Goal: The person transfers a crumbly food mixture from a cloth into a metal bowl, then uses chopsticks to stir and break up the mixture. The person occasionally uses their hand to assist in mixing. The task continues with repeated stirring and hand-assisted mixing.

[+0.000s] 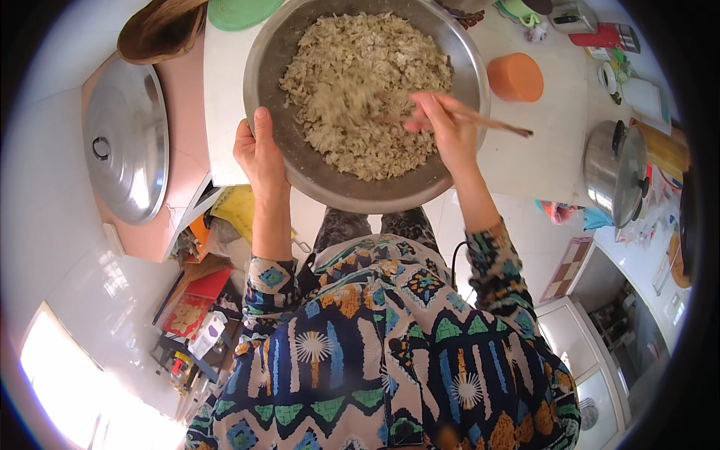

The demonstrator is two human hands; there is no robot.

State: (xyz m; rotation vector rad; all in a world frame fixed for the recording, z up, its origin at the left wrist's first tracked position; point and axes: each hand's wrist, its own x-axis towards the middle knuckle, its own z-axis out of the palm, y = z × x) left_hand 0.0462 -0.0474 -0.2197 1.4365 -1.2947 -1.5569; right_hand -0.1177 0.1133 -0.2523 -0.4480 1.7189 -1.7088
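Observation:
A large steel basin (320,194) stands at the counter's near edge and holds a heap of finely chopped, pale greenish-brown food (365,95). My left hand (260,149) grips the basin's left rim, thumb on top and fingers outside. Over the right side of the basin, my right hand (444,126) is closed around wooden chopsticks (495,122). Their back ends point out past the right rim, while their front ends are blurred against the food. Part of the mixture near the middle is also blurred.
An orange cup-like container (515,77) stands right of the basin on the white counter (540,163). Farther right is a lidded steel pot (613,174). At left are a large metal lid (126,146), a wooden bowl (160,34) and a green round mat or lid (242,10).

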